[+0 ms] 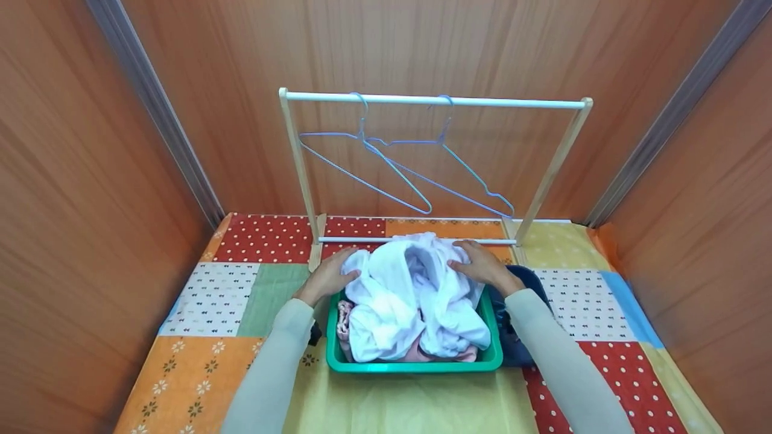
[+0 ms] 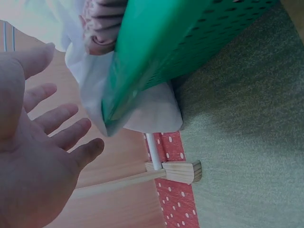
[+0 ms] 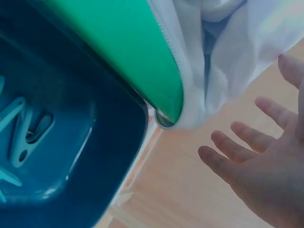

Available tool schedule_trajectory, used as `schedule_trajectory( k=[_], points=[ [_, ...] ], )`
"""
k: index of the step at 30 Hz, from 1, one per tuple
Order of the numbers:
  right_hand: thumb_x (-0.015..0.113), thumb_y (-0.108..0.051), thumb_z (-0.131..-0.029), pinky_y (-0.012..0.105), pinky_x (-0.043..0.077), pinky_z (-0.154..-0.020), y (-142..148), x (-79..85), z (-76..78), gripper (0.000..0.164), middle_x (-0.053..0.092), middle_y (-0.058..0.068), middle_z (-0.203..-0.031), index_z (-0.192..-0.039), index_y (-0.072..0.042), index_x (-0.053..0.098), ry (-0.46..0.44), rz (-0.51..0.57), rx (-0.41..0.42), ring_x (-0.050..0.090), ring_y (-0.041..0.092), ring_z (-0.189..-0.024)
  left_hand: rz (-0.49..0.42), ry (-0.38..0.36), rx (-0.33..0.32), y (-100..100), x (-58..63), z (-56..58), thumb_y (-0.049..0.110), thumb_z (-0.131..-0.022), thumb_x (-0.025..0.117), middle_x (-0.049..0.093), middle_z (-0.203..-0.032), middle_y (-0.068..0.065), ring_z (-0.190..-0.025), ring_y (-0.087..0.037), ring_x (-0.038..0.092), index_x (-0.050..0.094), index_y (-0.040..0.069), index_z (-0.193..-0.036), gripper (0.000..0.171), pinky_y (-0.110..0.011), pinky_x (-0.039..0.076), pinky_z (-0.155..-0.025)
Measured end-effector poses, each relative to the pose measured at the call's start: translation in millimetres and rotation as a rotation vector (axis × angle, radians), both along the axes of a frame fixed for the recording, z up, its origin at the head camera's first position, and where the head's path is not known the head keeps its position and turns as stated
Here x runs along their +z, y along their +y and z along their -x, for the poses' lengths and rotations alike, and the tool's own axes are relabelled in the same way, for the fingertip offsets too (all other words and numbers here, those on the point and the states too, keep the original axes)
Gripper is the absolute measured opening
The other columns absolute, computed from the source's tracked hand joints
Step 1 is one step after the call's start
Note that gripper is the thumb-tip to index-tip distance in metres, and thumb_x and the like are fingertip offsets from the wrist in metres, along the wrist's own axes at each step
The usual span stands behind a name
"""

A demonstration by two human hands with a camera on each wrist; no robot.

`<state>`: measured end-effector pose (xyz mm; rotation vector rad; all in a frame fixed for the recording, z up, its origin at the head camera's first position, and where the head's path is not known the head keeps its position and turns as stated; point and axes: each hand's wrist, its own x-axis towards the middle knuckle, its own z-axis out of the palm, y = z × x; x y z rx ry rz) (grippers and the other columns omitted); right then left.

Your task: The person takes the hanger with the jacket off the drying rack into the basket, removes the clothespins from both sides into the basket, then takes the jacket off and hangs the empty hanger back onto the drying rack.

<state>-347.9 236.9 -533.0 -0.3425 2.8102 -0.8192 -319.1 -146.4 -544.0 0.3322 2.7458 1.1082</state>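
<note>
A bunched white garment (image 1: 392,301) is heaped in a green basket (image 1: 416,367), spilling over its far rim. My left hand (image 1: 329,274) is at the heap's left edge, and in the left wrist view its fingers (image 2: 52,116) are spread with nothing between them. At the right edge of the cloth is my right hand (image 1: 482,265). The right wrist view shows its fingers (image 3: 232,149) extended, the thumb tip right at the white fabric. Pink cloth (image 1: 416,352) lies under the white one, with a ruffled pink piece (image 2: 102,23) at the basket's left side.
Behind the basket stands a rack with a white rail (image 1: 518,103); two hangers, one on the left (image 1: 374,175) and one on the right (image 1: 464,163), hang from it. A dark blue tray (image 3: 95,142) holding clothespins (image 3: 28,133) sits right of the basket. Wooden panels (image 1: 78,181) enclose the patchwork-covered table.
</note>
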Motion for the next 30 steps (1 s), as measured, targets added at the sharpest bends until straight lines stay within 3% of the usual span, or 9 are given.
schedule_trajectory(
  k=[3,5,9,13,17,22,25,30],
  points=[
    [0.057,-0.055,-0.094,0.064,0.027,-0.114,-3,-6.8,2.9,0.073,0.031,0.013,-0.160,-0.153,-0.020,0.034,-0.033,-0.025,-0.001,0.032,0.039,-0.145,0.019,-0.030,-0.001,1,-3.9,2.6,0.033,-0.096,0.063,0.035,-0.159,-0.005,-0.149,-0.031,0.029,0.035,0.024,-0.153,0.064,-0.058,0.028,-0.117],
    [0.059,-0.051,-0.094,0.063,0.029,-0.114,-5,-11.9,5.3,0.072,0.037,0.016,-0.156,-0.152,-0.016,0.035,-0.010,-0.051,0.022,0.036,0.040,-0.143,0.043,-0.013,0.001,2,-7.2,3.9,0.030,-0.095,0.065,0.039,-0.156,-0.007,-0.146,-0.031,0.034,0.040,0.022,-0.150,0.061,-0.057,0.031,-0.116],
    [0.058,-0.037,-0.098,0.057,0.036,-0.111,-7,-19.1,7.8,0.057,0.050,0.019,-0.145,-0.146,-0.009,0.043,0.051,-0.080,0.035,0.048,0.039,-0.133,0.121,0.085,0.027,6,-12.7,7.0,0.021,-0.093,0.068,0.054,-0.140,-0.009,-0.132,-0.030,0.049,0.062,0.015,-0.129,0.037,-0.052,0.043,-0.109],
    [0.054,-0.022,-0.102,0.055,0.043,-0.107,-6,-18.7,8.5,0.037,0.060,0.016,-0.135,-0.136,-0.010,0.054,0.089,-0.041,-0.037,0.056,0.036,-0.124,0.168,0.201,0.074,8,-13.8,9.8,0.007,-0.092,0.066,0.063,-0.120,-0.011,-0.114,-0.027,0.060,0.070,0.009,-0.107,0.015,-0.046,0.052,-0.096],
    [0.052,-0.015,-0.102,0.055,0.044,-0.105,-3,-12.7,9.1,0.029,0.063,0.014,-0.130,-0.130,-0.009,0.059,0.134,-0.023,-0.069,0.058,0.034,-0.121,0.139,0.256,0.119,5,-9.8,11.0,-0.001,-0.092,0.063,0.068,-0.117,-0.015,-0.111,-0.028,0.064,0.069,0.004,-0.112,0.022,-0.047,0.053,-0.095],
    [0.053,-0.012,-0.101,0.053,0.047,-0.104,0,-5.6,7.0,0.028,0.064,0.014,-0.127,-0.127,-0.008,0.061,0.210,-0.009,-0.074,0.060,0.033,-0.118,0.101,0.212,0.150,-2,-1.6,8.0,-0.001,-0.094,0.060,0.068,-0.122,-0.016,-0.116,-0.030,0.063,0.069,0.004,-0.120,0.027,-0.049,0.052,-0.098],
    [0.053,-0.009,-0.100,0.051,0.049,-0.102,1,-1.6,3.9,0.027,0.066,0.014,-0.125,-0.125,-0.007,0.062,0.245,0.051,-0.083,0.062,0.031,-0.115,0.070,0.188,0.148,-6,3.2,4.5,0.004,-0.096,0.059,0.068,-0.122,-0.015,-0.116,-0.028,0.063,0.069,0.004,-0.120,0.026,-0.047,0.053,-0.097],
    [0.055,-0.005,-0.098,0.051,0.051,-0.098,-1,10.0,-4.5,0.026,0.068,0.016,-0.121,-0.123,-0.004,0.064,0.308,0.172,-0.120,0.064,0.032,-0.109,-0.011,0.235,0.137,-6,18.7,-3.5,0.010,-0.097,0.060,0.068,-0.122,-0.012,-0.114,-0.026,0.065,0.069,0.007,-0.120,0.025,-0.046,0.054,-0.096]
  ],
)
